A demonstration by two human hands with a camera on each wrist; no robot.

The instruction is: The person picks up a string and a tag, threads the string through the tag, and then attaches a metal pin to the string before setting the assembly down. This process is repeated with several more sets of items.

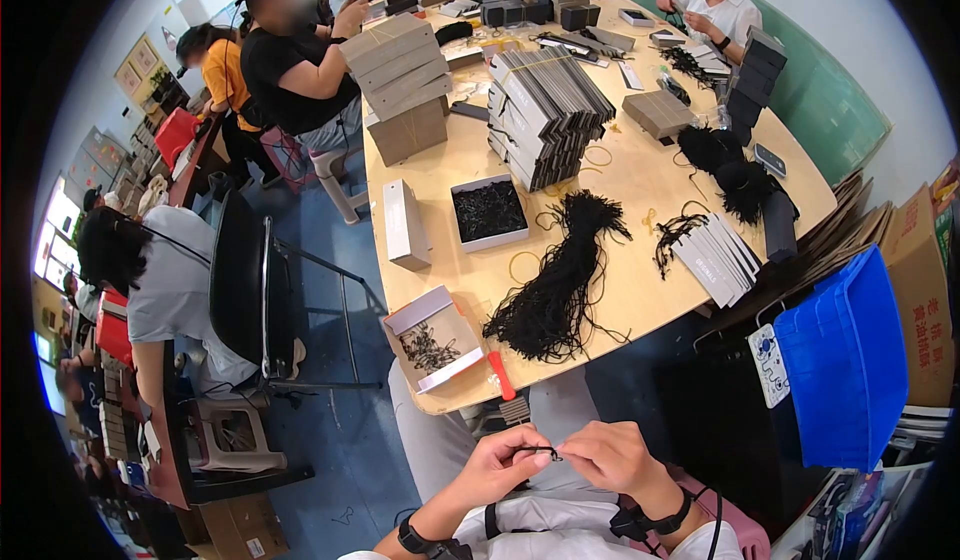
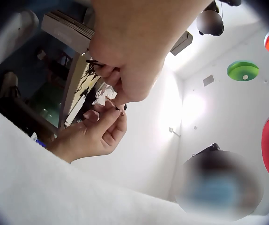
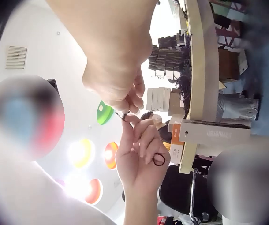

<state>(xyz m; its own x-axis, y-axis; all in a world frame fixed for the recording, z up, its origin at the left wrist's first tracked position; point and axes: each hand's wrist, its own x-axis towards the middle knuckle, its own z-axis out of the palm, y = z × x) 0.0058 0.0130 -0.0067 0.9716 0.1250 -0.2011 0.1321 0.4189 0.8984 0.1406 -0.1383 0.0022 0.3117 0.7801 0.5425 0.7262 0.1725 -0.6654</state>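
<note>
In the head view both hands meet over the lap, just below the table's near edge. A thin black cord [image 1: 540, 450] runs between their fingertips. My left hand [image 1: 500, 468] pinches the cord between thumb and fingers, and a small loop [image 3: 159, 160] of it shows against that hand in the right wrist view. The fingertips of my right hand [image 1: 612, 457] pinch the cord's other part, right beside the left fingertips. On the table ahead lies a large bundle of black cords [image 1: 560, 290]. An open box [image 1: 470, 365] of small dark pieces stands left of it.
A red-handled tool [image 1: 501, 375] lies at the near table edge. Behind stand a box of black pieces [image 1: 488, 212], an upright white box [image 1: 405, 225] and banded stacks of grey cards [image 1: 540, 110]. More cards [image 1: 715, 258] lie right, near a blue bin [image 1: 845, 360]. Other people sit around.
</note>
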